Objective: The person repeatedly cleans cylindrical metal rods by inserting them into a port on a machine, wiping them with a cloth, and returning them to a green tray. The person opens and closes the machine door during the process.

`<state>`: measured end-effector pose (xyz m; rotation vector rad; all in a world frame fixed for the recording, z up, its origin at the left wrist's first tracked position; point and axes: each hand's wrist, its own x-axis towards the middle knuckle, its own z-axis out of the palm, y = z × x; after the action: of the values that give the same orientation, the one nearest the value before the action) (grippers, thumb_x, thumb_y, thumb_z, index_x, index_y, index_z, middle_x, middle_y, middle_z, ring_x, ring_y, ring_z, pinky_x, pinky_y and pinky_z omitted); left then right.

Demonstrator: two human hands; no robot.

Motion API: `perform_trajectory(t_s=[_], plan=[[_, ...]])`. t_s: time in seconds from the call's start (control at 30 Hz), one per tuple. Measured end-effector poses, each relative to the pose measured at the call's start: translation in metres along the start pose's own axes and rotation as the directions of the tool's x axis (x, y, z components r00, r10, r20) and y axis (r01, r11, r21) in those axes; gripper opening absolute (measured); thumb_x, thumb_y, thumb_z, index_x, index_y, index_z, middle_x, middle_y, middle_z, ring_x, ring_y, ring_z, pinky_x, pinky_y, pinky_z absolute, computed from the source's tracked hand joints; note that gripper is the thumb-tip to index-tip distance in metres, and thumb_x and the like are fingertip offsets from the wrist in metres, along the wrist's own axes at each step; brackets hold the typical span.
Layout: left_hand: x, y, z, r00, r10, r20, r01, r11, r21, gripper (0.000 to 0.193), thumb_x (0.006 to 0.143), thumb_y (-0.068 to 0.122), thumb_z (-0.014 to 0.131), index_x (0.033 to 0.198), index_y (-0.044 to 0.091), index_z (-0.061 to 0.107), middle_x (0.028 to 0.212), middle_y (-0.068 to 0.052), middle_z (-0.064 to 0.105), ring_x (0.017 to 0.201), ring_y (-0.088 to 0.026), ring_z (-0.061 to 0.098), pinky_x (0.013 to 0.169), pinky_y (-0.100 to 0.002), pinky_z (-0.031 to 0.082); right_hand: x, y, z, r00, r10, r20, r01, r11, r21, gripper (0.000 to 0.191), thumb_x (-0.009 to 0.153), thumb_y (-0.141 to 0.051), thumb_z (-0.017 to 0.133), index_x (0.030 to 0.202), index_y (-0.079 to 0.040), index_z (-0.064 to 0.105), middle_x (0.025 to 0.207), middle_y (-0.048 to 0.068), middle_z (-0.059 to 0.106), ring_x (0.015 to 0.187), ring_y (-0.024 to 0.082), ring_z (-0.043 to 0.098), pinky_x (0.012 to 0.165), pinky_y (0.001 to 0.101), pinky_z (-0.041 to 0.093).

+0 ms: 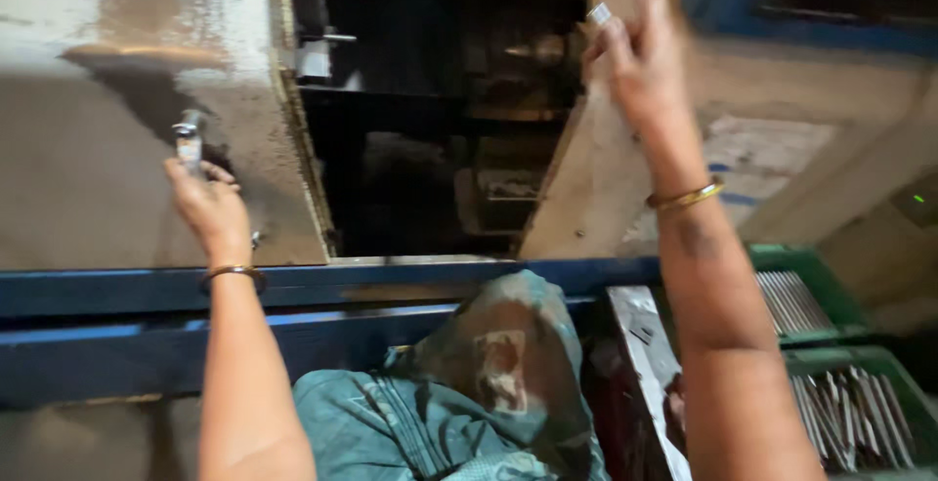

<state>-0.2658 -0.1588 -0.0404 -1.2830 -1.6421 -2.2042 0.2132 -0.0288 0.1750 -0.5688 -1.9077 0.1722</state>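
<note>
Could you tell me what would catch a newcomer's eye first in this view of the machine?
The two raised arms stand out: the left hand grips a small metal handle on the pale sliding door, while the right hand, blurred, is up against the other door. Between them gapes the dark machine opening. Lower right, green crates hold bundles of thin metal rods.

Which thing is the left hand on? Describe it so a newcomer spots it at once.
Start at the big pale machine door left of the dark opening. At its middle, the left hand grips a small shiny metal handle. It is the only bright, protruding fitting on that otherwise flat, dusty panel.
</note>
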Motion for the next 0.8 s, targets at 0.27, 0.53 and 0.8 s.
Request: perform_trajectory(t_s=[0.27, 0.53, 0.8], plan=[[-0.019, 0.038, 0.004, 0.998, -0.008, 0.070, 0.013, 0.998, -0.064, 0.028, 0.092, -0.019, 0.044, 0.112, 0.000, 0.042, 0.090, -0.005, 0.056, 0.078, -0.013, 0.064, 0.070, -0.028, 0.057, 0.019, -0.037, -0.170, 0.982, 0.009, -0.188, -0.086, 0.912, -0.401, 0.024, 0.113, -0.011, 0.061, 0.096, 0.003, 0.071, 0.081, 0.011, 0.074, 0.072, 0.017, 0.072, 0.062, 0.0323, 0.053], [-0.056, 0.063, 0.055, 0.991, -0.067, 0.118, 0.080, 0.991, -0.110, 0.032, 0.089, -0.018, 0.047, 0.118, -0.002, 0.048, 0.085, -0.007, 0.060, 0.071, -0.014, 0.063, 0.066, -0.030, 0.058, 0.042, 0.025, -0.201, 0.994, 0.099, -0.046, -0.102, 0.692, -0.714, 0.033, 0.106, -0.017, 0.052, 0.084, -0.007, 0.076, 0.078, 0.010, 0.073, 0.069, 0.024, 0.070, 0.063, 0.0388, 0.054], [-0.108, 0.078, 0.125, 0.972, -0.083, 0.218, 0.131, 0.968, -0.214, 0.023, 0.089, -0.016, 0.044, 0.103, 0.001, 0.048, 0.081, -0.004, 0.058, 0.070, -0.013, 0.061, 0.064, -0.028, 0.055, 0.025, 0.034, -0.219, 0.906, 0.407, -0.119, -0.424, 0.859, -0.287, 0.026, 0.109, -0.017, 0.060, 0.091, -0.007, 0.076, 0.083, 0.002, 0.071, 0.070, 0.010, 0.060, 0.061, 0.0317, 0.044]])
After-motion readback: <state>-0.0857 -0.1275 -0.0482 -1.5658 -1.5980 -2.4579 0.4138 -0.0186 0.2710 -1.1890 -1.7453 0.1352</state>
